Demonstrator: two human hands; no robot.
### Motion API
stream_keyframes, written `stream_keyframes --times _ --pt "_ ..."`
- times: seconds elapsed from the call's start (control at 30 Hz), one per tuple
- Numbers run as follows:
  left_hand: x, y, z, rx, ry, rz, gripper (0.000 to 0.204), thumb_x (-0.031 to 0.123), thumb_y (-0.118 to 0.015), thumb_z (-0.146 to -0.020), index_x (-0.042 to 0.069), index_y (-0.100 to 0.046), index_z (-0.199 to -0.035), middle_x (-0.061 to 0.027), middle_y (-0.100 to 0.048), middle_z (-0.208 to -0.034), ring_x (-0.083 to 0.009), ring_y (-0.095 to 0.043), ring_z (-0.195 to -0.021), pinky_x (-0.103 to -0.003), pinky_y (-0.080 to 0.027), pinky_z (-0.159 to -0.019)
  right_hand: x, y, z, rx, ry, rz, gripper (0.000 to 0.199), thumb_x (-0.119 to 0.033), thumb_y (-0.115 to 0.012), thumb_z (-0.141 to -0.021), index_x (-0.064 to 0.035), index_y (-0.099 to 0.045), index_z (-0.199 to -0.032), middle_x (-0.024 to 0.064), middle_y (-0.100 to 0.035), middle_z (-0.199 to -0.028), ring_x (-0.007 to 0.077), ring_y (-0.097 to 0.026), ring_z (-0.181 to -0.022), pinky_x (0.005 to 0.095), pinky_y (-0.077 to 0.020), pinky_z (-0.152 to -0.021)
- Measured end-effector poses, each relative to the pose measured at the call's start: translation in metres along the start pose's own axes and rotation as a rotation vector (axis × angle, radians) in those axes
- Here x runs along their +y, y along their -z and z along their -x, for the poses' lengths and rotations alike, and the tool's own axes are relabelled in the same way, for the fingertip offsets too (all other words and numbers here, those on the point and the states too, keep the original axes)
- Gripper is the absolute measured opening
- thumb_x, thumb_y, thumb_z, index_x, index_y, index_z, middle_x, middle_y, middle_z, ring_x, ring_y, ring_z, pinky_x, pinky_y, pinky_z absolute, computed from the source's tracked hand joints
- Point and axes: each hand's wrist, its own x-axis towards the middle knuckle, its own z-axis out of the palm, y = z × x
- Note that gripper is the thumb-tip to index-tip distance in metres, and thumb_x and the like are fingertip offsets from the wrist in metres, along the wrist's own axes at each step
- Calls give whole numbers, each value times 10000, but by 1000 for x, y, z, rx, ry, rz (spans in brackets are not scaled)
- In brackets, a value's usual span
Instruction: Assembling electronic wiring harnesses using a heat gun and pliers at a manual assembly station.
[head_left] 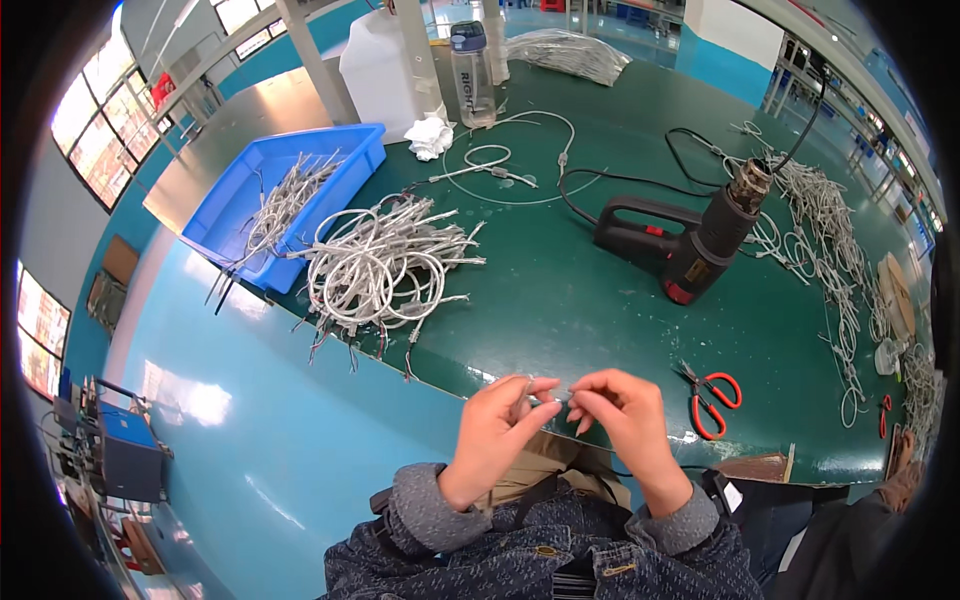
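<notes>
My left hand [503,418] and my right hand [627,408] meet just over the table's front edge, each with thumb and fingers pinched together. Between their fingertips is a thin, small piece, perhaps a cable end, mostly hidden by the fingers. Right of my right hand lies a pair of cutters [712,405] with red handles, jaws pointing away. A tangled pile of grey-white cables [385,265] with bare wire ends is to the left. Beyond the hands, a black heat gun [690,245] stands with its metal nozzle upward.
A blue tray [330,215] holding more cables overhangs the table's left edge. At the back are a white jug [380,80], a clear bottle [472,85], crumpled tissue [430,137] and bagged cables [570,52]. Loose cables [825,235] line the right, near a person's hand [900,460].
</notes>
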Motion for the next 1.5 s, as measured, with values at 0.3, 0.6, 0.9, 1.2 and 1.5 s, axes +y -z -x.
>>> stream_keyframes --times 0.3,0.6,0.9,1.2,1.5 --pt "5 -11 -1 -181 -145 -307 162 96 -705 -795 14 -675 -932 -45 -551 -698 -104 -476 -560 -248 -375 -522 -2 10 17 18 19 14 66 39 -603 -846 51 -584 -908 89 -645 -784 142 -646 -694 256 -529 -591" --pt "8 -5 -4 -146 17 -79 85 51 -648 -846 -18 -663 -892 -13 -616 -728 -27 -413 -498 -201 -309 -444 0 85 36 305 252 1013 296 99 -578 -730 44 -582 -1021 151 -577 -927 319 -561 -886 376 -455 -803" --pt "19 -5 -17 -149 328 388 105 40 -589 -889 -36 -629 -949 -59 -621 -751 -1 -351 -450 -174 -252 -411 23 119 53 302 -37 1284 516 121 -529 -678 -12 -561 -1176 173 -510 -1051 335 -491 -982 413 -430 -853" --pt "19 -1 -16 -149 398 530 82 30 -588 -887 -35 -618 -928 -69 -625 -759 1 -350 -436 -174 -262 -399 36 139 60 394 -36 1391 515 91 -556 -682 -26 -557 -1183 159 -525 -1020 339 -498 -937 418 -433 -841" --pt "26 -4 -17 -186 413 473 130 16 -583 -885 -51 -638 -983 -91 -648 -794 -4 -356 -435 -177 -268 -399 30 150 42 383 -78 1428 416 93 -569 -692 -27 -603 -1088 149 -559 -875 291 -559 -837 371 -469 -777"
